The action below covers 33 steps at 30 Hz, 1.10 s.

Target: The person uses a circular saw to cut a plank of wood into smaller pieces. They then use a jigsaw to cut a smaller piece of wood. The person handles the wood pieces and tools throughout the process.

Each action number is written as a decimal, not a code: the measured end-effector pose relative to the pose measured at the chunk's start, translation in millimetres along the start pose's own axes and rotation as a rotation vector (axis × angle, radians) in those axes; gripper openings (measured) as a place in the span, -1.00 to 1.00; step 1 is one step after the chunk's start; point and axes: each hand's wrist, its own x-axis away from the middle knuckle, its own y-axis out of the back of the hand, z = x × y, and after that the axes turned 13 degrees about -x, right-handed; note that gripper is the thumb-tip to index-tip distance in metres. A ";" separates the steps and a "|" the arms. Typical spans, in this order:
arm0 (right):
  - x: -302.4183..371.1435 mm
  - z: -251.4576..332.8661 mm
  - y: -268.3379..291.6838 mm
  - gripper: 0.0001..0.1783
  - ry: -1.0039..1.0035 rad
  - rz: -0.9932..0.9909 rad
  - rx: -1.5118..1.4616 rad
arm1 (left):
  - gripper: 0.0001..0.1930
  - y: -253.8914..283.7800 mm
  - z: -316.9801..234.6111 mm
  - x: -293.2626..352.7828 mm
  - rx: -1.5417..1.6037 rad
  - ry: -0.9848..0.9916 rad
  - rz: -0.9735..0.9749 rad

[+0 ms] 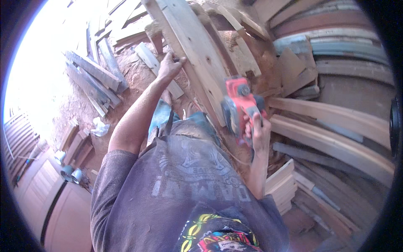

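A long pale wooden board (195,46) with dark knots runs from the top of the view down toward my body. My left hand (171,67) grips its left edge, fingers bent over it. Beside the board's near right end, my right hand (259,130) is wrapped round the handle of a red electric planer (241,101). The planer has a dark round knob at its front and is slightly blurred. Whether its sole touches the board cannot be seen.
Offcuts (90,80) lie on the dusty ground at left. Long planks (331,140) and stacked timber (350,46) fill the right. A small wood stack (281,182) stands near my right elbow. Wooden panels (69,222) and metal cans (71,174) are at lower left.
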 end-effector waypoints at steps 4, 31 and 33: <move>89.8 -46.6 58.0 -0.32 -0.135 -0.187 -0.042 | -0.43 -6.0 9.8 2.3 -0.069 -0.059 -0.164; 70.8 -74.5 48.0 -0.21 0.400 -0.372 0.561 | -0.61 -41.0 195.0 151.0 0.295 0.388 0.065; 30.9 -64.6 8.5 -0.11 0.566 -0.225 0.608 | -0.58 -39.9 201.8 144.2 0.179 0.282 0.090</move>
